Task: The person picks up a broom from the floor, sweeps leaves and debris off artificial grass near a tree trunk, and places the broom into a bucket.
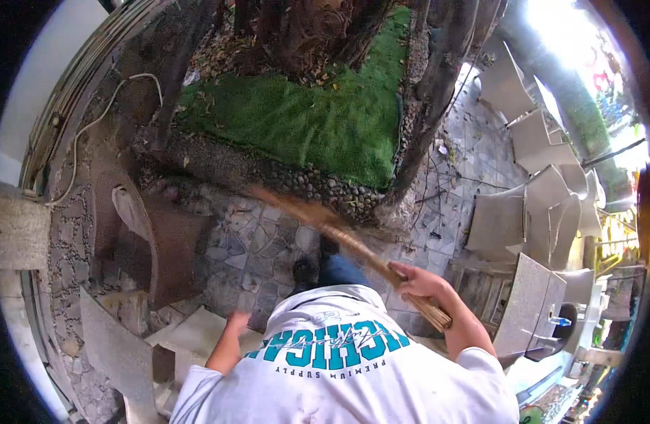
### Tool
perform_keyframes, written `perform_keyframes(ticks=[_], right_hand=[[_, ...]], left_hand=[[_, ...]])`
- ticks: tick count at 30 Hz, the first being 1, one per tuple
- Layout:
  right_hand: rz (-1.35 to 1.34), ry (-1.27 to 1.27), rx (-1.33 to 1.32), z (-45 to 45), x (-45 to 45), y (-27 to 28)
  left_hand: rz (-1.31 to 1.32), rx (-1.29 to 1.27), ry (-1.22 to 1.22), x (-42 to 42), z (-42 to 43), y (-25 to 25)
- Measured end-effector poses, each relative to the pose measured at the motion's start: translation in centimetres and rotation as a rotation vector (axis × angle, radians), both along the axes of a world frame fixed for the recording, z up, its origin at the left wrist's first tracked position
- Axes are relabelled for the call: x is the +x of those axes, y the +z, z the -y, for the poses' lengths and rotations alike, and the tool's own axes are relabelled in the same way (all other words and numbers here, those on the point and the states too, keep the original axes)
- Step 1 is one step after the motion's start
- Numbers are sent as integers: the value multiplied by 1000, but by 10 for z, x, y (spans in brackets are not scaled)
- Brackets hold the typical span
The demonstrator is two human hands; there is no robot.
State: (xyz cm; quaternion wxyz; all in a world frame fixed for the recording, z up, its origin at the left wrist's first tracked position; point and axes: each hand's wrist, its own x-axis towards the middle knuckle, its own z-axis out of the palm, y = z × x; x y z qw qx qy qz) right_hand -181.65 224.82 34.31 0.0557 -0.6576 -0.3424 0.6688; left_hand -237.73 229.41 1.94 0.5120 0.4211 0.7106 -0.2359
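Observation:
My right hand point(418, 281) is closed around a long bundle of thin brown sticks point(349, 244), like a stick broom. Its thick end lies along my right forearm, and the far end reaches up and left, blurred, over the stone paving point(250, 237) beside the pebble border point(325, 192). On the other side, my left hand point(241, 316) hangs low near a pale chair, smeared by motion, so its fingers cannot be made out.
Green artificial turf point(296, 127) surrounds tree trunks point(311, 35) ahead. A brown wicker chair point(173, 247) stands at the left, with pale furniture point(197, 339) below it. Several pale chairs point(498, 222) and a table point(526, 304) line the right. A white hose point(91, 126) runs along the left.

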Motion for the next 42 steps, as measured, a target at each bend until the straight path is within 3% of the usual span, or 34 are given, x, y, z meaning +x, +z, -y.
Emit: perform_keyframes(ticks=[1,2,4,5,7,9,12,14,15,16,18,20,21,24,28,29,33,37,39,42], right_hand=[[15,-81,39,3,-1,-6],[176,-68,109,22,16,-55],[237,-196,145,20,7,-66],[121,-339,163,21,-5,-78],[44,-344,-41,19,-19,-112],[-80,-326,56,29,-26,-104],[-227,-298,-88,56,-16,-94],[-261,-332,-187,60,-26,-45],[-201,-198,-67,77,-23,-73],[-237,-212,7,87,-26,-78],[-181,-144,151,115,-22,-111],[-106,-160,62,130,-15,-96],[-221,-302,-15,141,-12,-91],[-135,-410,-78,182,2,-75],[-155,-475,-95,270,30,-148],[-113,-550,-122,290,32,-156],[-113,-820,-186,356,23,-167],[-177,-1164,-198,405,7,-169],[-175,-1270,-235,421,-1,-168],[-255,-1423,-182,444,-12,-171]], left_hand=[[119,87,-39,-18,13,-31],[231,171,-73,-33,29,-47],[315,142,371,7,21,32],[315,138,398,19,14,48],[309,130,428,31,13,55],[394,196,473,43,6,54],[433,185,479,60,-3,60],[408,207,393,78,-8,71],[364,231,333,82,-8,75],[340,391,157,73,-5,41],[321,329,173,85,-10,51],[298,269,191,102,-11,69],[276,287,143,115,-9,80],[281,353,14,141,1,80],[364,368,-164,180,28,70],[327,242,-113,191,35,66],[339,339,-397,228,69,66],[335,211,-396,262,86,76],[362,314,-617,273,88,67],[318,276,-709,305,85,88]])
